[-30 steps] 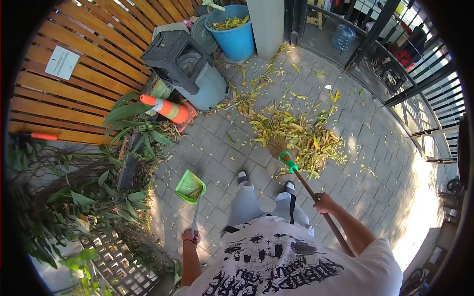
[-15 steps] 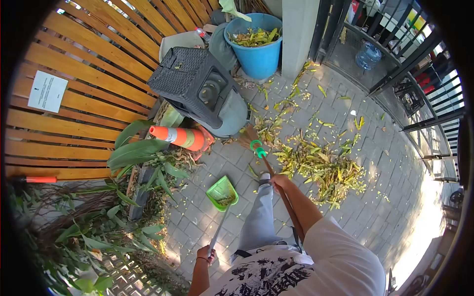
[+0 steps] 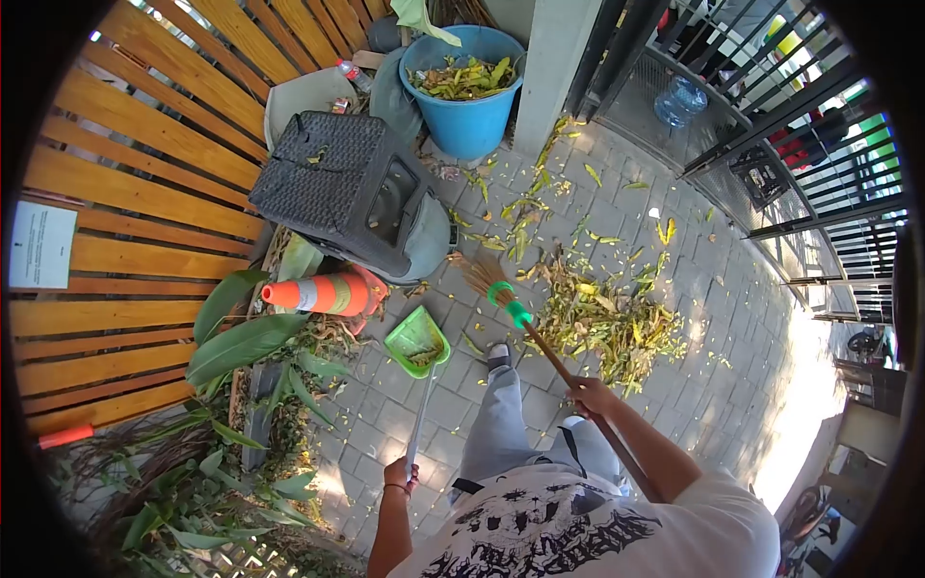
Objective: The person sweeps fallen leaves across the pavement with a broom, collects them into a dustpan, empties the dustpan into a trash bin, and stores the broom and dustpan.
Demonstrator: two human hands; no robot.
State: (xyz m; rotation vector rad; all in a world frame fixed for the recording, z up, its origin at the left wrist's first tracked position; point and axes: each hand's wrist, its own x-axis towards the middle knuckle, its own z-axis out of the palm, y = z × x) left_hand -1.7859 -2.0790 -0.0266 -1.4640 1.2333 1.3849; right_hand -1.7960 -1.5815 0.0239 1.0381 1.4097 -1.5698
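My right hand (image 3: 594, 396) is closed around the brown wooden handle of a broom (image 3: 544, 349). The broom's straw bristles, bound with a green collar, point up and left toward the grey bin (image 3: 424, 236). In my left hand (image 3: 399, 473), fingers wrapped, is the grey handle of a green dustpan (image 3: 418, 339); a few dry leaves lie in its pan. A pile of yellow and green leaves (image 3: 621, 328) spreads on the paving to the right of the bristles, with loose leaves scattered above it.
A blue bucket (image 3: 466, 118) full of leaves stands beside a pillar (image 3: 556, 72). An orange traffic cone (image 3: 323, 293) leans near the grey bin. Plants (image 3: 246, 353) and a wooden fence (image 3: 145, 159) line the left, a black metal gate (image 3: 761, 193) the right.
My right hand has moved right and down, and the broom's bristles have shifted slightly left beside the bin. The dustpan has moved up and left, closer to the cone. The view has shifted.
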